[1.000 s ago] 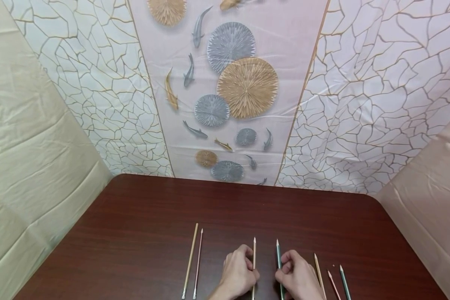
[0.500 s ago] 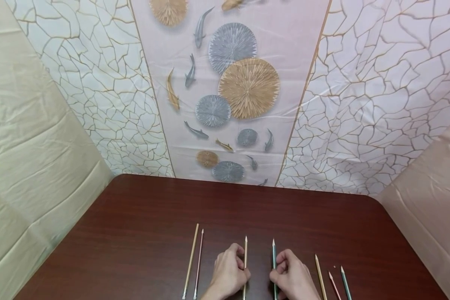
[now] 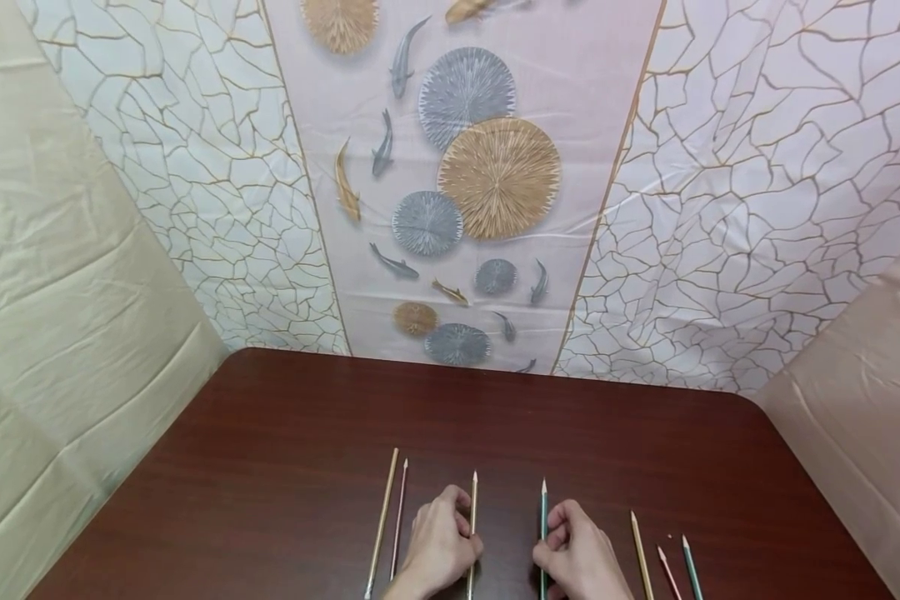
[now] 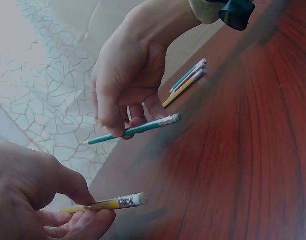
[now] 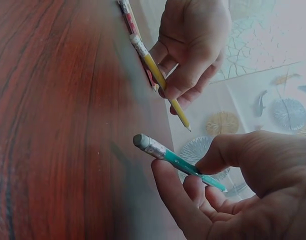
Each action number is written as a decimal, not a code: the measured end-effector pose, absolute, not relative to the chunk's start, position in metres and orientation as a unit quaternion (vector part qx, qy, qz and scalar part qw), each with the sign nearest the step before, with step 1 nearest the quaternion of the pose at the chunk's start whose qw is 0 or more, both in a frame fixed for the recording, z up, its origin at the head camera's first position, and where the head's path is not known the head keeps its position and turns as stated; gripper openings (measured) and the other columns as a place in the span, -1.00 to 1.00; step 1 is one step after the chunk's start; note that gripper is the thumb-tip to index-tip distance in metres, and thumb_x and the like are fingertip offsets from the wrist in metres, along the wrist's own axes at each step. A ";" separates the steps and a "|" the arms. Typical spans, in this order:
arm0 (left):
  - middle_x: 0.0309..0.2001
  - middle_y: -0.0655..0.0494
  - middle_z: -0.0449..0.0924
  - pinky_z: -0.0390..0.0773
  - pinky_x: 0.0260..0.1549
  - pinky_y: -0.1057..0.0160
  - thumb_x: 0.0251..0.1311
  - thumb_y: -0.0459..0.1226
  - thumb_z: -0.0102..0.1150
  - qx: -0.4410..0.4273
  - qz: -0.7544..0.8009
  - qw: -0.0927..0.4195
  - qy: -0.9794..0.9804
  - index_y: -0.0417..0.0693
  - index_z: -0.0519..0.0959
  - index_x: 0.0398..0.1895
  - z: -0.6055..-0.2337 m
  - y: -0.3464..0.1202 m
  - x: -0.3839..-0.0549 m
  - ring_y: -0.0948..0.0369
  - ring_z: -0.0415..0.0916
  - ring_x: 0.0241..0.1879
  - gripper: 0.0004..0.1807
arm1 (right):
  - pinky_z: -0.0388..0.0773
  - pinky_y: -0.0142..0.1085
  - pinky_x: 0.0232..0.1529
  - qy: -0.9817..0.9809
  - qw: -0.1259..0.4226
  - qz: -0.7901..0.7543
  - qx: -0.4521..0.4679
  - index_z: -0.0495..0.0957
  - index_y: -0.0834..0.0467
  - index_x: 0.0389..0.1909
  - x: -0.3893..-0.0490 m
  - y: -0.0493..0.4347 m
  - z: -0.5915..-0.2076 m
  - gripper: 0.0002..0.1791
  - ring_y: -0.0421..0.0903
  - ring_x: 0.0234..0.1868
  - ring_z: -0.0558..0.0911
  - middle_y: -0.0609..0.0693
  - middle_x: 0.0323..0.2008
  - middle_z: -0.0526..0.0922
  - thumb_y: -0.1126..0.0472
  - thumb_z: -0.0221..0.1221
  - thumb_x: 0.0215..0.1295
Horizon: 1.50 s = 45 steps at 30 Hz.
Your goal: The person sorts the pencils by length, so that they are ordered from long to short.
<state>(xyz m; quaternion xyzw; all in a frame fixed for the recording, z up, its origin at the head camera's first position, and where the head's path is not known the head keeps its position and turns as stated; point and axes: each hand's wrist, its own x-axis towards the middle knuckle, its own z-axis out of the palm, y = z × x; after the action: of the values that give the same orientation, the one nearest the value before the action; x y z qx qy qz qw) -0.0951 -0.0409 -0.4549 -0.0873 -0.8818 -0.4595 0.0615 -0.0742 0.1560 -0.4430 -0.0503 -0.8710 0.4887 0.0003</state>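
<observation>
My left hand (image 3: 438, 537) pinches a yellow pencil (image 4: 110, 204) between thumb and fingers, its sharpened tip pointing away toward the back of the table. To the right, my right hand (image 3: 579, 550) pinches a green pencil (image 5: 179, 162) the same way, tip also pointing away. Both pencils have an eraser end, seen nearest in the wrist views. A gap of table separates the two held pencils. Left of my left hand lie a long yellow pencil (image 3: 382, 523) and a thin dark red pencil (image 3: 400, 517), side by side.
Right of my right hand lie another yellow pencil (image 3: 642, 554), a short red pencil (image 3: 669, 572) and another green pencil (image 3: 692, 567). A tiny crumb (image 3: 670, 536) sits near them. The dark wood table (image 3: 307, 417) ends at a patterned cloth backdrop (image 3: 450, 275).
Both hands have shifted left with their pencils, the left hand farther, so the gap between the held pencils has widened. The pencils lying on the table have stayed in place.
</observation>
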 end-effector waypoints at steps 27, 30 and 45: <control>-0.59 0.36 0.47 0.45 -0.48 0.21 -0.33 -0.49 0.39 -0.067 -0.421 0.079 -0.901 -0.13 0.55 -0.24 -0.452 -0.063 -0.100 0.32 0.41 -0.57 -0.56 | 0.55 -0.27 -0.71 -0.874 0.002 0.484 -0.038 0.35 0.17 -0.32 -0.074 0.156 -0.442 -0.65 -0.11 -0.59 0.52 -0.05 -0.55 0.45 0.44 0.21 -0.19; -0.59 0.36 0.47 0.46 -0.49 0.21 -0.34 -0.49 0.38 -0.068 -0.414 0.083 -0.904 -0.14 0.55 -0.23 -0.452 -0.066 -0.102 0.31 0.42 -0.56 -0.55 | 0.55 -0.26 -0.71 -0.873 0.001 0.485 -0.041 0.35 0.17 -0.32 -0.075 0.155 -0.442 -0.65 -0.11 -0.58 0.52 -0.05 -0.54 0.44 0.44 0.21 -0.18; -0.60 0.33 0.43 0.49 -0.46 0.12 -0.32 -0.51 0.36 -0.054 -0.386 0.072 -0.918 -0.17 0.54 -0.22 -0.450 -0.076 -0.103 0.25 0.40 -0.57 -0.56 | 0.51 -0.24 -0.76 -0.868 -0.005 0.494 -0.045 0.34 0.17 -0.31 -0.072 0.150 -0.441 -0.66 -0.10 -0.82 0.52 -0.04 -0.54 0.44 0.45 0.21 -0.14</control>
<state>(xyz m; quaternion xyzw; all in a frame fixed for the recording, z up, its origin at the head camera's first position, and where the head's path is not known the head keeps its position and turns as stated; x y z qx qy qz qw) -0.1031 -0.0762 -0.4498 -0.0539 -0.9181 -0.3859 0.0719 -0.0716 0.1505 -0.4405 -0.0448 -0.8682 0.4942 -0.0048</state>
